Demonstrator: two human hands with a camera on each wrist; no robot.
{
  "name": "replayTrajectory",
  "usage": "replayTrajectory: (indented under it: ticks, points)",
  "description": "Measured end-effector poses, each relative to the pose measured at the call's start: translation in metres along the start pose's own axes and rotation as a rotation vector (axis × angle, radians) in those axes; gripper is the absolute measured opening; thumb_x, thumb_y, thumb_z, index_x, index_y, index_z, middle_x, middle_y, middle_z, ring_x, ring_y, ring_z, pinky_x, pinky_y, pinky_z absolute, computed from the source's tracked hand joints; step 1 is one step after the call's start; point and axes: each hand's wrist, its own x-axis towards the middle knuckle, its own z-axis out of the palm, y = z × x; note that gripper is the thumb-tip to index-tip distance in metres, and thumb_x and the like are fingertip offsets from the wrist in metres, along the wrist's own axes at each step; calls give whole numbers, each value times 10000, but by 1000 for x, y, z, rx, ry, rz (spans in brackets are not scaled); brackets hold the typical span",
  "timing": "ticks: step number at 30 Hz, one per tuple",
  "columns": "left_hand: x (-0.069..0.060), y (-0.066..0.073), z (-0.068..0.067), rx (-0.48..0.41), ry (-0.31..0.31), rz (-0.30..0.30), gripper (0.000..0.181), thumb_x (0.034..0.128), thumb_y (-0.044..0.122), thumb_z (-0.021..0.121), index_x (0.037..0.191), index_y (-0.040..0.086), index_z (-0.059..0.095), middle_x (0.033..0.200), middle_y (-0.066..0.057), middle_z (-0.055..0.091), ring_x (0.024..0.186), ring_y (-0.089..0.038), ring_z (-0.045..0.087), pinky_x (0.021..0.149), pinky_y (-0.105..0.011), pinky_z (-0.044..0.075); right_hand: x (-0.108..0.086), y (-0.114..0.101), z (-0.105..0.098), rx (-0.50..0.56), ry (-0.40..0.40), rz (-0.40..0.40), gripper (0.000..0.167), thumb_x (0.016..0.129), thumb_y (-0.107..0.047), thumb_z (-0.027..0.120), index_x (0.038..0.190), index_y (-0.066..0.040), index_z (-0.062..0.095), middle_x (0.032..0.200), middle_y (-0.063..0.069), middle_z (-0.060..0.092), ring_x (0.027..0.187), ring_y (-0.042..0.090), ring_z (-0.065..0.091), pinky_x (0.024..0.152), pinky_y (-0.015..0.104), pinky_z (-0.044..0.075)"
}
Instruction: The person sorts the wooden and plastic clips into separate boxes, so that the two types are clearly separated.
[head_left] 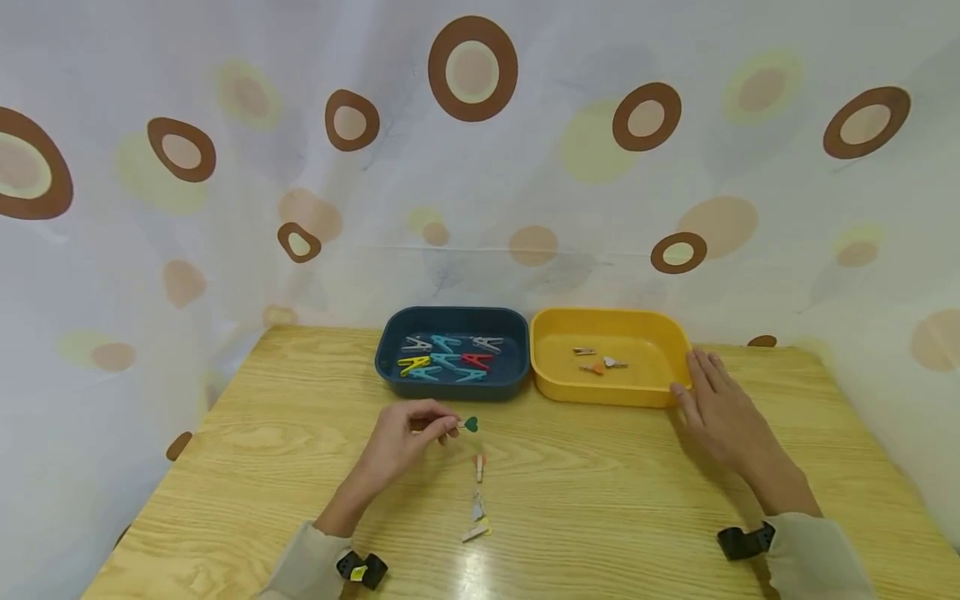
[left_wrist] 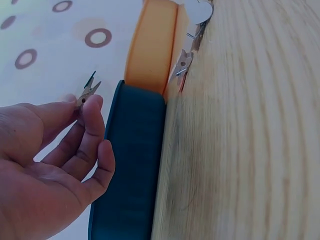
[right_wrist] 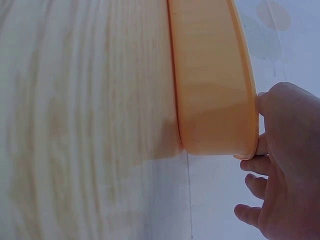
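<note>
My left hand [head_left: 405, 437] pinches a small wooden clothespin with a green heart [head_left: 470, 424] between thumb and index finger, above the table in front of the dark blue tray [head_left: 453, 392]. The left wrist view shows this green-heart clothespin [left_wrist: 84, 100] side-on at the fingertips, other fingers loosely bent. At the right end of the yellow tray [head_left: 600, 393], my right hand [head_left: 723, 417] rests its thumb and fairly straight fingers against the corner. In the right wrist view, thumb and fingers touch the tray's rim [right_wrist: 250, 100]. Small clothespins, one with an orange heart [head_left: 596, 368], lie inside it.
On the wooden table [head_left: 300, 467], below the left hand, lie an orange-heart clothespin [head_left: 479, 468], a greyish-white one [head_left: 477, 506] and a yellow one [head_left: 477, 531]. Several coloured plastic clothespins, including a red one [head_left: 476, 360], fill the blue tray. A patterned curtain [head_left: 480, 183] hangs behind.
</note>
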Motion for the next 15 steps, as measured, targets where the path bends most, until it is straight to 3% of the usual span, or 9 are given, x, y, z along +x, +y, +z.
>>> replayTrajectory:
  ticks: [7,15]
  points:
    - [1,-1,-2,-138,-32,5,133,954,86,732,1058,28,791,940,-159,769,822,-357,737,795,-497,595,-1,1,0,0,8,1,689,1139,-356,313,1578,137,117,1632,362,124,1509,528,99,1214,607,90]
    - [1,2,-3,-49,4,34,140,943,115,757,1049,29,786,1004,-53,764,871,-221,722,747,-281,593,1,2,1,-8,5,-3,687,1140,-354,306,1571,150,124,1618,383,136,1504,537,100,1216,601,91]
